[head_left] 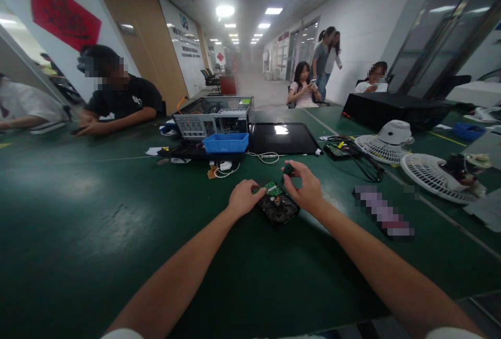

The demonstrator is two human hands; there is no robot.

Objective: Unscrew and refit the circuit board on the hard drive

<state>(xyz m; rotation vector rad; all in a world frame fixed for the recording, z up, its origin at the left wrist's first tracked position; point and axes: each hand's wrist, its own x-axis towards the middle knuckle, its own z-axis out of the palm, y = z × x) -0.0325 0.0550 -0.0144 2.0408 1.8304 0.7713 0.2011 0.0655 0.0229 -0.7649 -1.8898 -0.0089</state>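
A hard drive lies on the green table in front of me, its green circuit board facing up at the far end. My left hand grips the drive's left far edge, thumb and fingers closed on it. Just above its right far side, my right hand pinches a short dark screwdriver between thumb and fingers. The screwdriver's handle end shows; its shaft and tip are hard to make out, so I cannot tell whether it touches the drive.
Beyond the drive stand an open computer case, a blue bin and a flat black screen. A phone, fan parts, cables and another circuit board lie to the right. A person sits at the left.
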